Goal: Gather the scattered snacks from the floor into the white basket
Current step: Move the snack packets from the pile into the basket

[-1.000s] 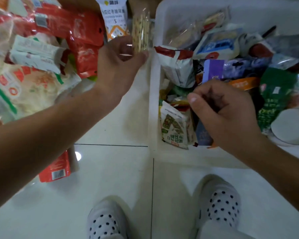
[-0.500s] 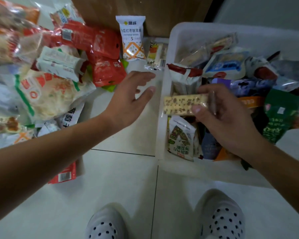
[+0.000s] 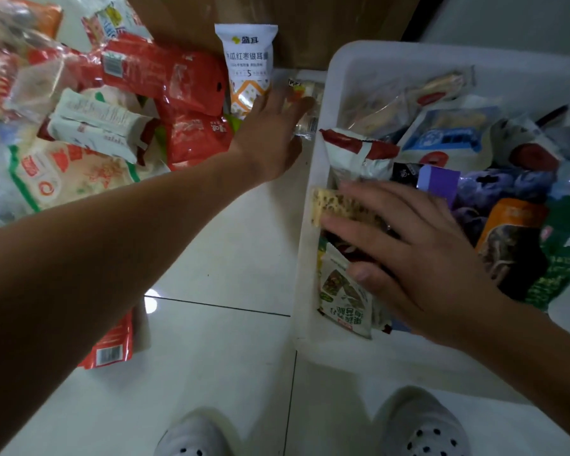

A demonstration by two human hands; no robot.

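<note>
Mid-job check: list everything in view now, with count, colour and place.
white basket: one, white, on the floor at right, crowded with packets
cracker bar: one, yellow, speckled, in the basket at its left wall
white pouch: one, white and orange, upright against the brown panel
small wrapped snack: one, clear wrapper, on the floor beside the basket
red packets: several, red, in the floor pile at left
clogs: two, white, bottom edge
left hand: open, over the small wrapped snack
right hand: flat on the cracker bar
</note>
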